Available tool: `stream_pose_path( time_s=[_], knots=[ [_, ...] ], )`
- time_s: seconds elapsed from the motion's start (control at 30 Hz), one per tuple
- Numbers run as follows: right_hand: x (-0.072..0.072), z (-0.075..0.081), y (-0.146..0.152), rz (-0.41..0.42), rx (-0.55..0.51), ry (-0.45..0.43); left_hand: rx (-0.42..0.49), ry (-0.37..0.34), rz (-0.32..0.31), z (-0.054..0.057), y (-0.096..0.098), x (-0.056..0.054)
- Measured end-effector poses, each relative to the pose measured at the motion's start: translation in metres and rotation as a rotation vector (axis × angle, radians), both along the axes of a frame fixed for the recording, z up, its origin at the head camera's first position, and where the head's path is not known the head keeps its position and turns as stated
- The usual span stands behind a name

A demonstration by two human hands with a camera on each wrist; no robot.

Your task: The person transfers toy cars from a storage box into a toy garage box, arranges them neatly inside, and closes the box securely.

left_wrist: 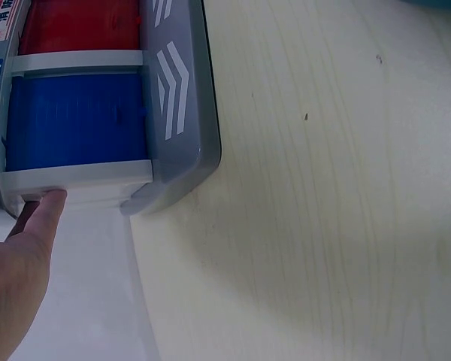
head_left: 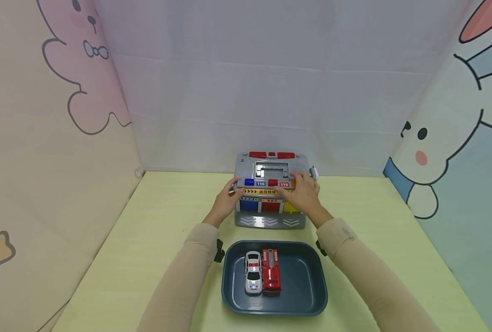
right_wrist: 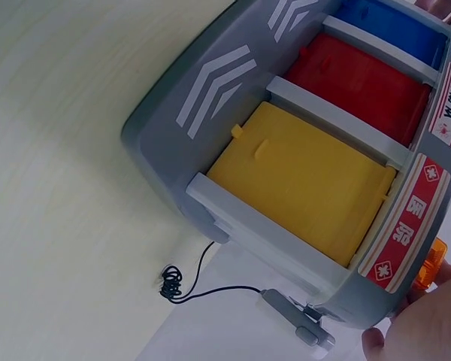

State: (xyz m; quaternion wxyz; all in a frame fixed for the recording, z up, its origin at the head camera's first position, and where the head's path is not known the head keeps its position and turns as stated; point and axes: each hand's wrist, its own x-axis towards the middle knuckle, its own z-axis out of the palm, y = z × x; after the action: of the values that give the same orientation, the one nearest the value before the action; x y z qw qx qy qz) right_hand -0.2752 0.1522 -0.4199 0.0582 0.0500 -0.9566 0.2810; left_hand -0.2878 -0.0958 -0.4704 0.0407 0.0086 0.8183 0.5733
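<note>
Toy station [head_left: 262, 191] is on the tbl [head_left: 146, 226], at 12 o'clock from the tray [head_left: 301, 276]. L hand [head_left: 224, 204] grips its 9 o'clock edge, thumb & fingers only slightly apart. R hand [head_left: 305, 194] is over its 3 o'clock end, thumb & fingers spread; can't tell from here if it's gripping. Corded handset [right_wrist: 289, 310], also 3 o'clock. In tray: white car [head_left: 253, 274], at 9 o'clock of red truck [head_left: 271, 274].

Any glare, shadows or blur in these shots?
Head: bright glare on the grey ramp of the toy garage, its small label lettering hard to read; left wrist: soft-edged shadow on the table near the toy garage's corner; right wrist: diffuse shading on the table beside the ramp, larger label characters readable.
</note>
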Motion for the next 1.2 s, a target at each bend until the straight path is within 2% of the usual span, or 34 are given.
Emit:
stream_pose_path(
  time_s=[0.23, 0.47, 0.9, 1.2],
  knots=[
    [-0.003, -0.002, -0.001, -0.004, 0.032, -0.007, -0.002, -0.002, -0.002, -0.001, 0.001, 0.000],
    [-0.005, -0.002, -0.003, -0.009, 0.018, 0.004, 0.001, 0.001, -0.003, 0.000, 0.001, 0.000],
    [-0.010, -0.008, -0.007, -0.041, 0.080, 0.009, 0.000, -0.003, -0.006, 0.000, 0.002, 0.002],
    [-0.012, -0.001, -0.007, -0.052, 0.043, -0.050, -0.014, 0.014, -0.011, 0.001, 0.001, 0.001]
  ],
)
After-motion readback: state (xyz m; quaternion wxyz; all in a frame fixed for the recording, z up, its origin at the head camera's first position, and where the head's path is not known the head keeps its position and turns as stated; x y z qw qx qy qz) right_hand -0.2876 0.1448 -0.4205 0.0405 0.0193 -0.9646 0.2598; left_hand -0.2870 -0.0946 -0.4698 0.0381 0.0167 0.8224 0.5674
